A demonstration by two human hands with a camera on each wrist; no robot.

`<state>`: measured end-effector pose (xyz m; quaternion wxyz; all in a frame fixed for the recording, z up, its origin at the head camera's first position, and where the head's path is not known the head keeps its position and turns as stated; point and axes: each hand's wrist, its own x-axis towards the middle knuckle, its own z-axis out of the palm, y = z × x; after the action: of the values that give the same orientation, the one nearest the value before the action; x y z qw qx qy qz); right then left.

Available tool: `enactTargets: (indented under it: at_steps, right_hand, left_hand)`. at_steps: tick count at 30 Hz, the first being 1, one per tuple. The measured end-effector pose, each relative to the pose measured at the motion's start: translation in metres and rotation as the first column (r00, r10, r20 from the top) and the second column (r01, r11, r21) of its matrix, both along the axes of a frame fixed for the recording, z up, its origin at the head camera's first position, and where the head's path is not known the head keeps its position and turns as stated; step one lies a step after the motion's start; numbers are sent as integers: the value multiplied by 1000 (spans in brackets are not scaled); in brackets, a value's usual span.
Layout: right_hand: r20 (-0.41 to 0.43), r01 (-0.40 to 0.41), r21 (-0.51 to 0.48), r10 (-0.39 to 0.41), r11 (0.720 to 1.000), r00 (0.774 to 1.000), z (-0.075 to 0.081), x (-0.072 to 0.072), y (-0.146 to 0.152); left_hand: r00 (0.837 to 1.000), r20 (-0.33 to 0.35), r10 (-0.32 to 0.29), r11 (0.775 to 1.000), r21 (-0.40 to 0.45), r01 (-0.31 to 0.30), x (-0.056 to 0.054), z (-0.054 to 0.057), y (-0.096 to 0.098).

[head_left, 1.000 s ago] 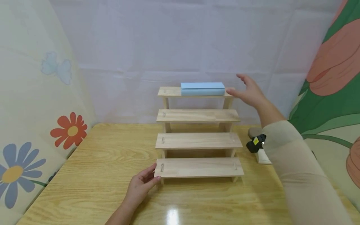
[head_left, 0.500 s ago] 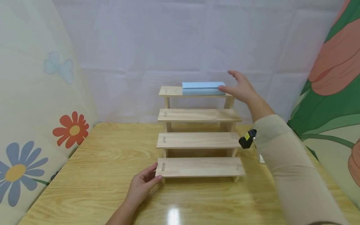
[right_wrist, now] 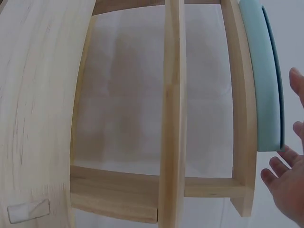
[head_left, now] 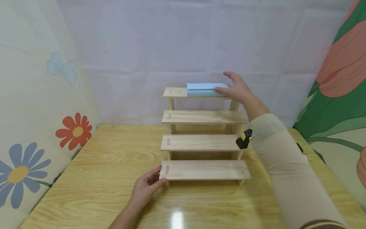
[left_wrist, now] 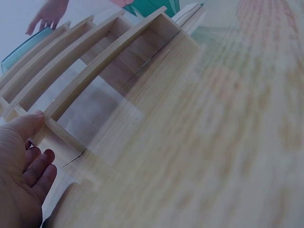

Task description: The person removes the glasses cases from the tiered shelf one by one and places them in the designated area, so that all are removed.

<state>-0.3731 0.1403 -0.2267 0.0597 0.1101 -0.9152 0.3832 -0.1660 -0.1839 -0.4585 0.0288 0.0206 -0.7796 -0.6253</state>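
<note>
A pale wooden display stand (head_left: 204,170) with several stepped shelves stands on the table. On its top shelf lies a light-blue oblong case (head_left: 197,90) with a lid flap, towards the right side. My left hand (head_left: 143,192) holds the left end of the lowest shelf; in the left wrist view the thumb (left_wrist: 28,124) presses the shelf's corner. My right hand (head_left: 238,90) is at the case's right end, thumb in front and fingers raised above and behind. In the right wrist view its spread fingers sit beside the blue case (right_wrist: 267,90), not gripping it.
The wood-grain table (head_left: 108,165) extends around the stand. A white cloth backdrop (head_left: 143,47) hangs close behind the top shelf. Flower-printed cloths stand left and right. A black device (head_left: 244,139) with a yellow label is at my right wrist. Another small object is mostly hidden behind the right sleeve.
My right hand has moved left, from just beyond the case's right end to over that end. The left hand keeps its hold on the lowest shelf. The case stays in place.
</note>
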Motion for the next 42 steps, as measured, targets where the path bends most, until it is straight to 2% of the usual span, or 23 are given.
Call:
enactTargets:
  at_steps: [11, 24, 37, 42]
  right_hand:
    - [27, -18, -3, 18, 1000, 999, -8, -3, -6]
    - [17, -32, -4, 32, 999, 999, -15, -6, -7]
    - [-20, -22, 141, 25, 990, 999, -15, -4, -5]
    - [2, -39, 119, 39, 992, 999, -15, -3, -6]
  left_hand:
    - [1000, 6, 3, 1000, 28, -3, 1, 0, 1]
    - [1000, -6, 1, 1000, 30, 0, 3, 1, 3]
    - [1000, -4, 0, 1000, 21, 0, 2, 0, 3]
    - [1000, -3, -6, 999, 34, 7, 3, 0, 2]
